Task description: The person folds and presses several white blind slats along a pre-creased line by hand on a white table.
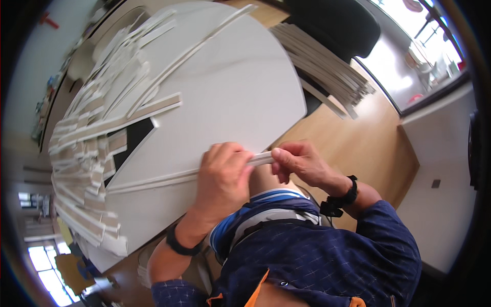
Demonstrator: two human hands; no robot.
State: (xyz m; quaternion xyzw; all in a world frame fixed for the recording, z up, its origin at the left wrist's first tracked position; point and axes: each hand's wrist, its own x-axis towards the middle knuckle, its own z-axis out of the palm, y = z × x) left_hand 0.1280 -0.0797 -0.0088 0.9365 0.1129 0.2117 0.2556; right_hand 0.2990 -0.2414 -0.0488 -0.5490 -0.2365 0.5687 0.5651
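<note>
A long, thin white strip [158, 180] runs from the left part of the white table [230, 77] to its near right edge, where its end sticks out over my lap. My left hand [223, 171] is closed around the strip near that end. At the very tip, my right hand [302, 162] pinches the strip between thumb and fingers. A short stretch of it shows between the two hands; the part under my left palm is hidden.
Many white and beige strips [87, 169] lie heaped along the table's left side, beside a black patch [135, 140]. Another long strip [194, 48] crosses the far part. A bundle of pale strips [327, 61] rests by a black chair [340, 23] at the right.
</note>
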